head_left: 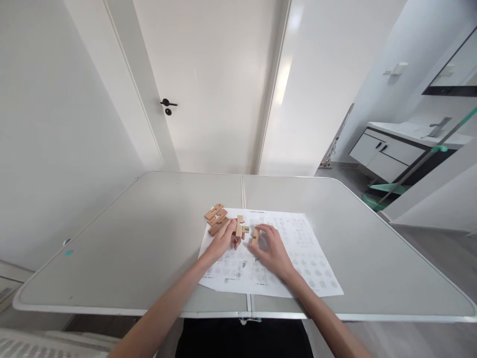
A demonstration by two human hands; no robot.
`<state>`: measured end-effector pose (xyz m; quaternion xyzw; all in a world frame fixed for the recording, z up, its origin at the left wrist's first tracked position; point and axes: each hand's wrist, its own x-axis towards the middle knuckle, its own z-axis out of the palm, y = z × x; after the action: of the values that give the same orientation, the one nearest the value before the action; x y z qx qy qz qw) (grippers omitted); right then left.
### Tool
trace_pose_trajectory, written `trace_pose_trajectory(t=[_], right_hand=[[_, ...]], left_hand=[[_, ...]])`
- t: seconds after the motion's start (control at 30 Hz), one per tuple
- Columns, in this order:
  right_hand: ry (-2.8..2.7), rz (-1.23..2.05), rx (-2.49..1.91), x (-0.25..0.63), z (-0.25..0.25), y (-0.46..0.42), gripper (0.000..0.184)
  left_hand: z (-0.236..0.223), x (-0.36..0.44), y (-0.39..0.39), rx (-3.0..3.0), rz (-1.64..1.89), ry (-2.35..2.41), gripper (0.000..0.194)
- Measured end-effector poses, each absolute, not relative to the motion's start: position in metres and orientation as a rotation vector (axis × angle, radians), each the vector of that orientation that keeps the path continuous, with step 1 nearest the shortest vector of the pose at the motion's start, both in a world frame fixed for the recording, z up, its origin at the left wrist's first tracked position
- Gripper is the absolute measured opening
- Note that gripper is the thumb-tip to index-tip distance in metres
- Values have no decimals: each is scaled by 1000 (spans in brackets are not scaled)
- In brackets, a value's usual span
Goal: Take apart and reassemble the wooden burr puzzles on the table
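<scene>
Two joined wooden puzzle pieces [239, 227] are gripped in my left hand [223, 239], one standing upright and one poking out to the right with a dark mark on it. My right hand [274, 248] pinches a single notched wooden piece [255, 237] between thumb and fingers. A small gap separates this piece from the ones in my left hand. Both hands are over a printed paper sheet [313, 258]. Several flat wooden pieces with cut-outs [215, 213] lie just beyond my left hand, at the sheet's upper left corner.
The sheet lies on a grey folding table [130, 243] with a seam down its middle. Behind the table stands a white door [212, 89] with a black handle [168, 103]. A washbasin cabinet [387, 151] and a green-handled broom [439, 148] are off to the right.
</scene>
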<state>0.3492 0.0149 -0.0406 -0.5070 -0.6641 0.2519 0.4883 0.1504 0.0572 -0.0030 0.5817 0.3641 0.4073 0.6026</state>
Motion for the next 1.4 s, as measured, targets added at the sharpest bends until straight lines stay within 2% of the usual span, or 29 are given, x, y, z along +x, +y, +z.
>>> trace_pose_trajectory(t=[0.23,0.5,0.67,0.83,1.1,1.4], right_hand=[[-1439,941,-1133,351,-21,13,35],[-1461,941,-1088,349,-9,6,30],[-1398,930,-1019,350,-10,5,23],[-1231,915,-1106,353,-18,12,28],[-1217,852,-1420,360,-25,15,37],[-1323,768,-1459,356,-33,19,39]], left_hand=[[1,151,42,1755,763,802,47],[-6,151,39,1949,752,933,43],[-10,151,48,1925,934,1080,39],[-13,149,53,1953,1037,1178,35],[-9,147,52,2163,877,1273,37],[-11,149,49,2266,747,1407,30]])
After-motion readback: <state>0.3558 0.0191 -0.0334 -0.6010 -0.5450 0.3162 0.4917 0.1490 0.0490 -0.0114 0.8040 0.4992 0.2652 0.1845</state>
